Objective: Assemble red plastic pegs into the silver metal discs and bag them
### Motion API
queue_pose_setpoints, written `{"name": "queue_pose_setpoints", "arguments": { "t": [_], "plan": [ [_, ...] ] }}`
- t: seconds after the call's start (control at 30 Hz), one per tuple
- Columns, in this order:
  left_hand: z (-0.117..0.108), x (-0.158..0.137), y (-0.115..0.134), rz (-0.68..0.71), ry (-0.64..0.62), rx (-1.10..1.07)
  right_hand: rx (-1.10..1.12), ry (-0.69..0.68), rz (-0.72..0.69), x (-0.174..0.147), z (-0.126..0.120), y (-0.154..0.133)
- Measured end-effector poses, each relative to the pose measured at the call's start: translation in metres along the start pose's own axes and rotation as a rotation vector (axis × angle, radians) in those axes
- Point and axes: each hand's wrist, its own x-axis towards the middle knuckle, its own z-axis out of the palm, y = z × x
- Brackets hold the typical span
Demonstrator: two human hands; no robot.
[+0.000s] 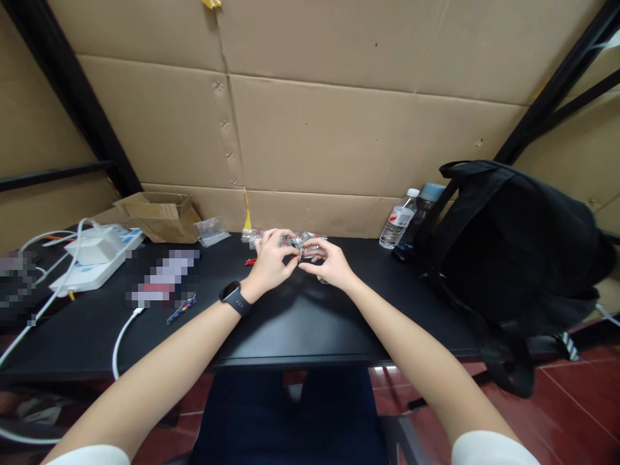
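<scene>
Black desk (300, 329), front edge nearest. Over its middle: left hand (272, 266), thumb and forefinger pinched narrow on small thin piece (301, 255), too small to identify. Right hand (335, 265): fingertips at same piece; cannot tell if gripping. Beyond: red bits (250, 262), then clear packets (250, 237) near back edge.

A dark-faced watch (231, 292) with a slate-grey strap (239, 301) sat just behind the left hand (271, 263); white sleeves (489, 449) ended much farther back.
</scene>
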Motion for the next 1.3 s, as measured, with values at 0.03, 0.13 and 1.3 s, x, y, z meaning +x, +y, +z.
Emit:
{"name": "queue_pose_setpoints", "arguments": {
  "t": [0.03, 0.13, 1.3],
  "plan": [
    [-0.001, 0.0, 0.0, 0.002, 0.004, 0.005, 0.018, -0.002, 0.006, 0.0, 0.0, -0.001],
    [0.0, 0.0, -0.002, 0.004, -0.005, 0.031, 0.054, -0.012, 0.041, -0.001, 0.001, -0.002],
    [0.011, -0.008, -0.015, 0.033, -0.442, -0.052, -0.544, -0.219, -0.134, 0.003, -0.011, 0.016]
  ]
}}
